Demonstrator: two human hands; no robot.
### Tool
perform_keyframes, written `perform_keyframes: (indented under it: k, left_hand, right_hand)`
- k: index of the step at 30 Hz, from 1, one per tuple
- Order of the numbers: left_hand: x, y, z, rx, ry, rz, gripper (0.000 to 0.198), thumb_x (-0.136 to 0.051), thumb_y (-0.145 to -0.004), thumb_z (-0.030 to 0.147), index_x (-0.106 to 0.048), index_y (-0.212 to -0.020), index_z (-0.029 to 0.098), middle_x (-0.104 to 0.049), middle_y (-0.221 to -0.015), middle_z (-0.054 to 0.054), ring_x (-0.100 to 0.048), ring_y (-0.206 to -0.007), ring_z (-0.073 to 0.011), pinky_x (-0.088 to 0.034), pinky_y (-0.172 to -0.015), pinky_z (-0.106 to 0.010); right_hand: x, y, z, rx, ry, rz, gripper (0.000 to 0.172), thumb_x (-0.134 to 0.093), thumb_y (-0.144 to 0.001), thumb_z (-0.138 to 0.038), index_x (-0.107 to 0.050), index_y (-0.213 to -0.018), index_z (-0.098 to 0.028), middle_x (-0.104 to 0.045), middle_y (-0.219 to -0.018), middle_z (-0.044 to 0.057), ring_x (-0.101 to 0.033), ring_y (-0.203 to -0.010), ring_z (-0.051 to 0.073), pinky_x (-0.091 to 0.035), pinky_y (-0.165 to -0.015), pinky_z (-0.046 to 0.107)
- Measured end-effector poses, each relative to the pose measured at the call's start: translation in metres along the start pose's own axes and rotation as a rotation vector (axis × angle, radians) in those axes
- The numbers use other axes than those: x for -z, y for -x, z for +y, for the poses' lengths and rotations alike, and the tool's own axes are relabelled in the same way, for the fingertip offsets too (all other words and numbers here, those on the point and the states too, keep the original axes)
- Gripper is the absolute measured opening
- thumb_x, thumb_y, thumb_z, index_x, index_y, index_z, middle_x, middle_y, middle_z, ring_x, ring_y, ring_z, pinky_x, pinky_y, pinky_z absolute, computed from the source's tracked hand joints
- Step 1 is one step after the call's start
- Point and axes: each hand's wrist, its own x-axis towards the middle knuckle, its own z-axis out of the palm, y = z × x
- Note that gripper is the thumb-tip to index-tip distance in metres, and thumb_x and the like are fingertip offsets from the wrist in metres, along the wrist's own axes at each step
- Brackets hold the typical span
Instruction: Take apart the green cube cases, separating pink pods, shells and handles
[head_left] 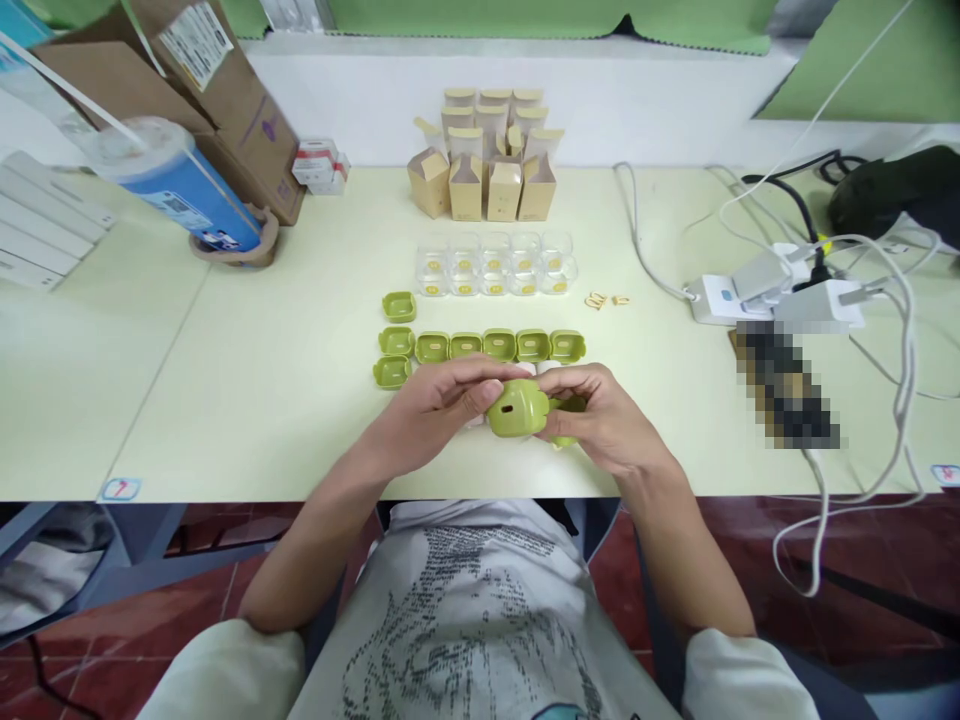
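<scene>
Both hands meet around a green plastic shell (527, 408) with a small dark slot in it, held just above the table's front part. My left hand (442, 402) pinches its left side between thumb and fingers. At its right side, my right hand (600, 415) has its fingers closed on the edge. Another green piece (568, 428) shows by the right fingers; whether it is held or lies on the table I cannot tell. Behind the hands runs a row of green cases (499, 345), with more green cases (393, 372) at its left end. White parts are partly hidden under the fingers.
Clear lidded boxes (495, 265) stand behind the green row, and open cardboard boxes (466, 188) behind those. Small yellowish loops (596, 301) lie to the right. Power strips (739, 298) and cables occupy the right side. A blue tub (191, 190) and a carton (255, 130) stand left.
</scene>
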Motion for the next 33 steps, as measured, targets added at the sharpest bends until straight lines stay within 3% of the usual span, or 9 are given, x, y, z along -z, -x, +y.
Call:
perform_keyframes:
  k: [4,6,11,16,21,24,27,31,33]
  left_hand:
    - [0.025,0.015,0.012,-0.088,-0.19,0.024,0.022,-0.08,-0.114,0.043,-0.09,-0.123,0.025,-0.09,-0.116,-0.008,-0.085,-0.101,-0.0213,-0.068,-0.083,-0.029]
    - [0.044,0.037,0.019,-0.178,-0.329,0.119,0.015,-0.085,-0.11,0.033,-0.088,-0.124,0.028,-0.088,-0.121,-0.006,-0.085,-0.112,-0.0227,-0.069,-0.096,-0.032]
    - [0.077,0.103,-0.001,-0.315,-0.741,0.142,0.02,-0.083,-0.106,0.01,-0.084,-0.114,0.028,-0.079,-0.135,-0.007,-0.082,-0.12,-0.0232,-0.067,-0.103,-0.036]
    - [0.064,0.124,-0.058,-0.325,-0.909,0.27,0.021,-0.082,-0.106,0.007,-0.081,-0.118,0.025,-0.077,-0.131,-0.01,-0.081,-0.121,-0.0278,-0.07,-0.103,-0.044]
    - [0.052,0.111,-0.076,-0.359,-0.938,0.339,0.025,-0.082,-0.107,0.006,-0.081,-0.124,0.024,-0.073,-0.138,-0.011,-0.076,-0.128,-0.0292,-0.075,-0.101,-0.046]
    - [0.051,0.105,-0.08,-0.38,-0.956,0.38,0.024,-0.083,-0.106,0.008,-0.081,-0.125,0.024,-0.074,-0.139,-0.011,-0.076,-0.121,-0.0262,-0.077,-0.097,-0.044]
    - [0.05,0.104,-0.084,-0.361,-0.963,0.444,0.021,-0.085,-0.106,0.01,-0.081,-0.121,0.023,-0.074,-0.134,-0.009,-0.077,-0.112,-0.0226,-0.077,-0.092,-0.04]
    - [0.042,0.103,-0.064,-0.359,-1.057,0.519,0.025,-0.088,-0.106,0.018,-0.084,-0.128,0.029,-0.072,-0.146,-0.01,-0.073,-0.136,-0.0342,-0.075,-0.098,-0.049]
    - [0.03,0.095,-0.042,-0.449,-1.083,0.542,0.029,-0.092,-0.101,0.018,-0.085,-0.128,0.029,-0.075,-0.144,-0.01,-0.075,-0.131,-0.0349,-0.072,-0.096,-0.051]
  right_hand:
    - [0.011,0.008,-0.013,0.135,0.287,0.108,0.028,-0.112,-0.077,-0.038,-0.098,-0.099,-0.029,-0.086,-0.086,0.002,-0.071,-0.075,0.016,-0.057,-0.068,0.029]
    - [0.029,0.012,-0.023,0.175,0.406,0.262,0.03,-0.109,-0.08,-0.043,-0.098,-0.104,-0.029,-0.087,-0.091,0.003,-0.07,-0.076,0.016,-0.053,-0.066,0.031]
    - [0.097,0.005,-0.055,0.004,0.712,0.542,0.034,-0.107,-0.08,-0.05,-0.092,-0.08,-0.02,-0.075,-0.071,0.004,-0.051,-0.062,0.011,-0.032,-0.057,0.033]
    - [0.141,-0.03,-0.06,-0.149,0.805,0.676,0.047,-0.108,-0.078,-0.058,-0.082,-0.077,-0.02,-0.08,-0.075,0.007,-0.051,-0.058,0.009,-0.027,-0.055,0.031]
    - [0.164,-0.051,-0.046,-0.065,0.89,0.608,0.05,-0.11,-0.075,-0.064,-0.078,-0.078,-0.026,-0.073,-0.066,-0.001,-0.05,-0.058,0.012,-0.028,-0.055,0.029]
    - [0.16,-0.047,-0.047,0.014,0.83,0.708,0.052,-0.114,-0.072,-0.054,-0.068,-0.076,-0.029,-0.061,-0.059,-0.006,-0.048,-0.061,0.015,-0.028,-0.058,0.029]
    - [0.14,-0.027,-0.052,0.07,0.614,0.744,0.044,-0.108,-0.081,-0.042,-0.067,-0.092,-0.03,-0.07,-0.075,-0.004,-0.058,-0.07,0.016,-0.04,-0.064,0.032]
    - [0.098,0.008,-0.048,0.197,0.266,0.472,0.049,-0.109,-0.073,-0.037,-0.073,-0.105,-0.032,-0.075,-0.103,-0.001,-0.074,-0.107,0.022,-0.063,-0.097,0.038]
    - [0.072,0.019,-0.039,0.233,0.214,0.344,0.043,-0.107,-0.083,-0.048,-0.08,-0.114,-0.033,-0.078,-0.111,0.002,-0.078,-0.118,0.027,-0.066,-0.113,0.047]
